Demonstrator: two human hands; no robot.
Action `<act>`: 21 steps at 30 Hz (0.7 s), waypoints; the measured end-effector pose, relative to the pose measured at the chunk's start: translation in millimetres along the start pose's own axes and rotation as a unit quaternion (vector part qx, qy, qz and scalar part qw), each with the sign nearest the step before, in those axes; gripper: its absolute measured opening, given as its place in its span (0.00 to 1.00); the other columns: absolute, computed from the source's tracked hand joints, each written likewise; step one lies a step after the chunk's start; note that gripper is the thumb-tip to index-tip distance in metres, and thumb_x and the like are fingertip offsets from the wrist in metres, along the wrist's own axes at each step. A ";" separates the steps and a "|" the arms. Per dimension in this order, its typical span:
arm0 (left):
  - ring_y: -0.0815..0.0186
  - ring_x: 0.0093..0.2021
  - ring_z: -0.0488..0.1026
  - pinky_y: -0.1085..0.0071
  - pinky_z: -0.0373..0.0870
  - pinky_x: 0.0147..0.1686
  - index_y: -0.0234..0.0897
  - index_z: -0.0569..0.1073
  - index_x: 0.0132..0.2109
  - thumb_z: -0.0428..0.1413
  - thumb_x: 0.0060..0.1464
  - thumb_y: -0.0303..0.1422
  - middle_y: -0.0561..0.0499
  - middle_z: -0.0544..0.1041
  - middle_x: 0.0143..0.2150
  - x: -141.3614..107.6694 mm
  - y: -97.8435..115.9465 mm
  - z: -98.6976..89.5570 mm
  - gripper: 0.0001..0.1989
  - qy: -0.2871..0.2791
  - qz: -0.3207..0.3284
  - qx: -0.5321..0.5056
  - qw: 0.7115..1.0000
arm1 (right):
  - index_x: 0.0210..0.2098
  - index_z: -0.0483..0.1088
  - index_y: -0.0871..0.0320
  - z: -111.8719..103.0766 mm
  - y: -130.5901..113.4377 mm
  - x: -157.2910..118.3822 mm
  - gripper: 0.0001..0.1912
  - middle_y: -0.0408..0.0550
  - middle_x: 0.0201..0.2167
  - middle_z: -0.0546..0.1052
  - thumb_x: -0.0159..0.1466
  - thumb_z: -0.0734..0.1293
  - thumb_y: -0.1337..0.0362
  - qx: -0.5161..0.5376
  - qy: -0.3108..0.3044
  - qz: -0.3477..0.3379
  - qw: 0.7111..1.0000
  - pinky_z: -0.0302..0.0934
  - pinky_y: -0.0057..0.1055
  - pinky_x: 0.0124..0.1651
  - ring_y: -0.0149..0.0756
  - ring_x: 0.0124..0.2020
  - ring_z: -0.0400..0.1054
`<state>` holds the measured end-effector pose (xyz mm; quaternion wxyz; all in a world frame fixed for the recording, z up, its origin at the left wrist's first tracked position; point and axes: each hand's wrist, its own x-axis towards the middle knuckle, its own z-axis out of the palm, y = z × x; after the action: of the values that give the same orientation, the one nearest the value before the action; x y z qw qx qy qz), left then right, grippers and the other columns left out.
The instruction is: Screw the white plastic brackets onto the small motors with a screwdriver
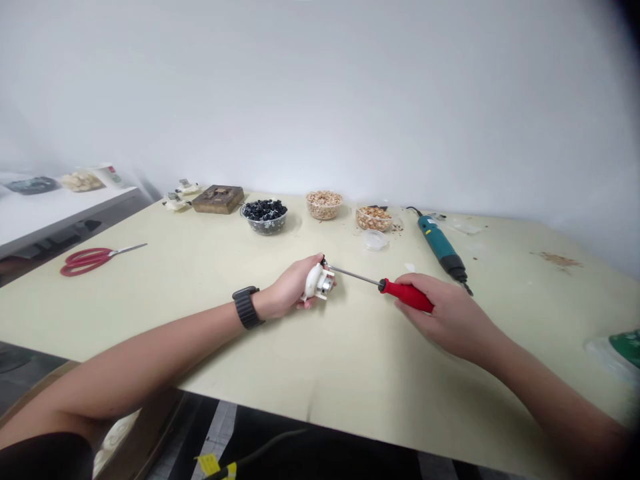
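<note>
Above the middle of the table, my left hand (293, 285) is closed around a white plastic part with a silvery metal cylinder (315, 281) set in it. My right hand (450, 313) grips the red handle of a screwdriver (407, 294). The screwdriver's thin shaft points left, and its tip meets or lies very near a small black piece (323, 261) at the top of the white part. Whether the tip sits in a screw is too small to tell. My left fingers are partly hidden behind the white part.
Along the back stand tubs of black pieces (265, 212), beige pieces (324, 205) and brass-coloured pieces (374, 218), with a clear lid (375, 241). A teal power screwdriver (440, 247) lies right. Red-handled scissors (90, 259), a brown block (218, 199) and white parts (177, 202) are left.
</note>
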<state>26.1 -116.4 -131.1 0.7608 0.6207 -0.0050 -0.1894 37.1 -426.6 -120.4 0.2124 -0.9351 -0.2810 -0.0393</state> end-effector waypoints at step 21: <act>0.73 0.13 0.64 0.79 0.53 0.09 0.33 0.73 0.42 0.47 0.68 0.54 0.48 0.76 0.32 -36.9 -7.3 48.9 0.26 -0.221 -0.089 0.082 0.968 | 0.57 0.74 0.56 5.5 -55.5 -6.8 0.30 0.40 0.28 0.70 0.60 0.80 0.52 0.462 -0.097 0.110 0.875 0.60 0.24 0.25 0.25 0.24 0.60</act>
<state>-22.1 -152.8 -118.4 0.6674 0.6218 -0.1332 -0.3875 1.1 -386.1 -105.9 0.5946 -0.7547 -0.1816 0.2096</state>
